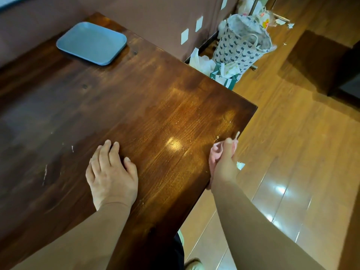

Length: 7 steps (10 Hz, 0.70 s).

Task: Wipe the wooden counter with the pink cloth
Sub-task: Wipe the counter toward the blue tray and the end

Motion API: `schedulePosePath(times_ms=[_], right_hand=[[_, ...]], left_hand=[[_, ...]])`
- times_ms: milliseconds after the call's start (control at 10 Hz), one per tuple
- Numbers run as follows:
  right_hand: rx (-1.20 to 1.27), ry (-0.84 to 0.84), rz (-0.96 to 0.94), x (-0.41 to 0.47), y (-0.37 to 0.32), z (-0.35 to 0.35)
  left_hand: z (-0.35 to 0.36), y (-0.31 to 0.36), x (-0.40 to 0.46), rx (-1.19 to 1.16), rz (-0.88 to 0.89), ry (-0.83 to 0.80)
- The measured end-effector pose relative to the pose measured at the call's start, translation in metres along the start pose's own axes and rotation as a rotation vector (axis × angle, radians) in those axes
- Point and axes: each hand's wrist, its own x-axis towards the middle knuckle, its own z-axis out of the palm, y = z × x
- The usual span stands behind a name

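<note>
Pink cloth (214,154), clenched in the right hand (224,162), rides the table (155,106) edge; crumbs may fall floorward. Left hand (112,172) lies flat, released.

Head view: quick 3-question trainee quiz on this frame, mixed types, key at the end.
1. True or false: the left hand holds the pink cloth.
2. Where is the right hand? A) by the blue tray B) at the wooden counter right edge C) on the floor
3. Fill in: the left hand's fingers rest ___ on the wood.

Key: 1 false; 2 B; 3 flat.
</note>
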Motion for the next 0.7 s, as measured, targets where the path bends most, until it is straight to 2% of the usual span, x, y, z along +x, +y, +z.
schedulePosePath(times_ms=[100, 300, 400, 500, 600, 700], right_hand=[[0.007, 0.032, -0.024, -0.02, 0.032, 0.0], [-0.024, 0.061, 0.078, 0.002, -0.008, 0.005], [0.007, 0.084, 0.02, -0.001, -0.008, 0.008], [-0.122, 0.155, -0.08, -0.018, 0.019, 0.01], [-0.041, 0.143, -0.019, -0.013, 0.003, 0.018], [0.059, 0.092, -0.04, 0.011, -0.032, 0.023]], left_hand=[[0.0, 0.001, 0.001, -0.009, -0.003, 0.0], [-0.001, 0.0, 0.001, 0.004, -0.005, -0.004], [-0.001, 0.001, 0.0, -0.002, -0.004, -0.01], [-0.002, 0.001, 0.0, -0.004, -0.003, -0.014], [-0.002, 0.0, 0.0, 0.0, -0.015, -0.013], [-0.002, 0.003, 0.003, 0.007, -0.025, -0.034]])
